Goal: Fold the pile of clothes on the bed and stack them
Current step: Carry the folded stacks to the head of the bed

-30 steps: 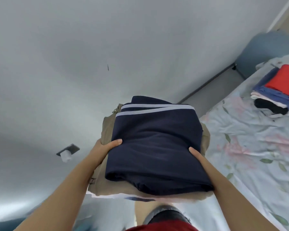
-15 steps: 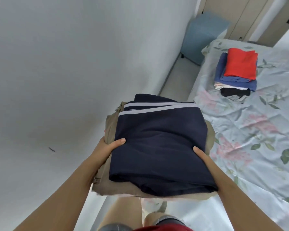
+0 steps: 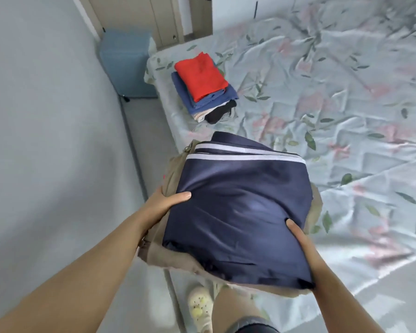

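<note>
A folded navy garment with white stripes (image 3: 240,207) lies on top of a folded beige garment (image 3: 175,169); I carry both in the air at the bed's near left corner. My left hand (image 3: 165,201) grips the bundle's left side, thumb on the navy cloth and fingers hidden beneath. On the right side, my right hand (image 3: 298,234) grips it the same way. Farther back on the flowered bed sheet (image 3: 346,104) stands a stack of folded clothes (image 3: 207,90): red on top, blue below, then pale and black pieces.
A grey wall (image 3: 46,116) runs along the left, with a narrow strip of floor (image 3: 144,131) between it and the bed. A blue box (image 3: 125,61) stands at the far end of that strip, before beige cupboard doors (image 3: 154,15). My foot in a pale slipper (image 3: 199,306) is below.
The view has swung from the wall toward the bed, so the folded stack and the sheet now fill the frame. Both hands keep the same hold on the navy and beige bundle.
</note>
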